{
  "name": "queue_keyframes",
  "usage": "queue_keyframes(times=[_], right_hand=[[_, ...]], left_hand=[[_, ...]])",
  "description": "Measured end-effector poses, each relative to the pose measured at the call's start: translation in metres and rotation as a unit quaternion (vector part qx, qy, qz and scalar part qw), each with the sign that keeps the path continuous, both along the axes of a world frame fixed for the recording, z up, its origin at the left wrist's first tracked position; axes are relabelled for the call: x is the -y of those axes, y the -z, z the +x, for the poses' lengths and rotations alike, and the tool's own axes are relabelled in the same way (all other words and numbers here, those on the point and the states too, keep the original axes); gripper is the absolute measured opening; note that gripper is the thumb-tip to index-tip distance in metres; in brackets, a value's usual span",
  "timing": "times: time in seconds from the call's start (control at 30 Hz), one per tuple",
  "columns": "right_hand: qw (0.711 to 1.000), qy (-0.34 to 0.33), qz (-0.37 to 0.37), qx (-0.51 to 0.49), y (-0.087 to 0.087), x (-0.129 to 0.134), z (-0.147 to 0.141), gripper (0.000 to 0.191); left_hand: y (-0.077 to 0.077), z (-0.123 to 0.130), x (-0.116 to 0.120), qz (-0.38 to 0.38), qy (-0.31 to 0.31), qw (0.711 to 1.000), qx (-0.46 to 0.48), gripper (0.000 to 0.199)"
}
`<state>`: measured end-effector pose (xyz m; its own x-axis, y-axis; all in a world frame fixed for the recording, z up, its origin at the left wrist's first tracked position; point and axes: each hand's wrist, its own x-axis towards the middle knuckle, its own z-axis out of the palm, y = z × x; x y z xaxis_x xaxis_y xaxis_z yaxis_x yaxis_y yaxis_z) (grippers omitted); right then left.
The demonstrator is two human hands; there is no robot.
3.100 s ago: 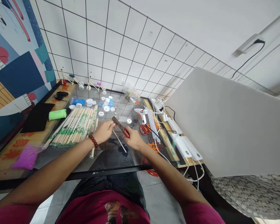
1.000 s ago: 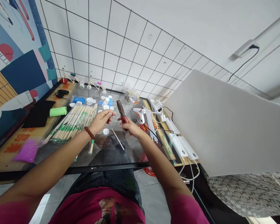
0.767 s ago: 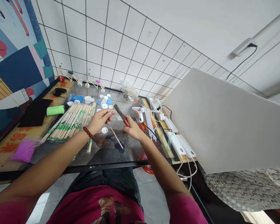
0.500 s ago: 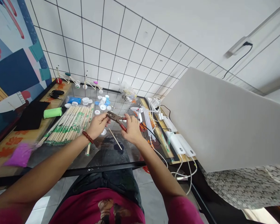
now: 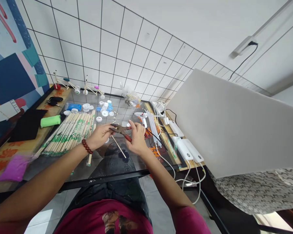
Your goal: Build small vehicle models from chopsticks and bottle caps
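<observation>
- the right grip (image 5: 138,139) is closed around the red handles of the pliers (image 5: 120,128), whose handles stand spread.
- the left grip (image 5: 100,135) has its fingertips pressed together at the pliers' head; i cannot tell what they pinch.
- just below the pliers, a loose stick (image 5: 118,147) lies on the dark surface (image 5: 136,164).
- left of the left grip, wrapped chopsticks (image 5: 72,133).
- beyond both grips, bottle caps (image 5: 104,113) and a white glue gun (image 5: 145,119).
- farthest, small stick models (image 5: 90,88).
</observation>
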<state>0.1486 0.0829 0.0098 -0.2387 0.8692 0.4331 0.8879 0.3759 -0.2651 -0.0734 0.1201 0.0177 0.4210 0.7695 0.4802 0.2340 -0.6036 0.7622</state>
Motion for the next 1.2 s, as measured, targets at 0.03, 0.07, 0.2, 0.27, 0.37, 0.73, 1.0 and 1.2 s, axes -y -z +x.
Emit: queue_keyframes(times=[0.03,0.07,0.2,0.27,0.37,0.73,1.0,1.2], right_hand=[[1.000,-0.011,-0.018,-0.015,-0.001,0.001,0.000,0.085],[0.998,-0.024,-0.045,-0.034,-0.001,0.001,-0.001,0.083],[0.949,-0.109,-0.243,-0.166,-0.009,0.001,-0.001,0.071],[0.887,-0.135,-0.364,-0.251,-0.013,0.000,-0.002,0.059],[0.798,-0.127,-0.478,-0.344,-0.019,-0.001,-0.002,0.041],[0.776,-0.098,-0.512,-0.356,-0.019,-0.001,-0.014,0.032],[0.845,-0.059,-0.440,-0.299,-0.011,0.007,-0.018,0.026],[0.804,-0.072,-0.480,-0.344,-0.009,0.011,-0.025,0.029]], left_hand=[[-0.002,0.000,0.001,0.003,-0.001,1.000,-0.007,0.022],[-0.004,0.001,0.003,0.000,-0.004,1.000,-0.012,0.023],[-0.007,0.007,0.005,-0.127,-0.027,0.991,0.021,0.029],[-0.006,0.009,0.004,-0.234,-0.027,0.970,0.066,0.029],[-0.006,0.007,0.000,-0.346,-0.013,0.930,0.122,0.032],[-0.016,-0.005,-0.004,-0.420,-0.029,0.905,0.063,0.028],[-0.017,-0.007,-0.004,-0.419,-0.012,0.907,0.038,0.031],[-0.011,0.001,0.001,-0.433,0.002,0.901,0.021,0.029]])
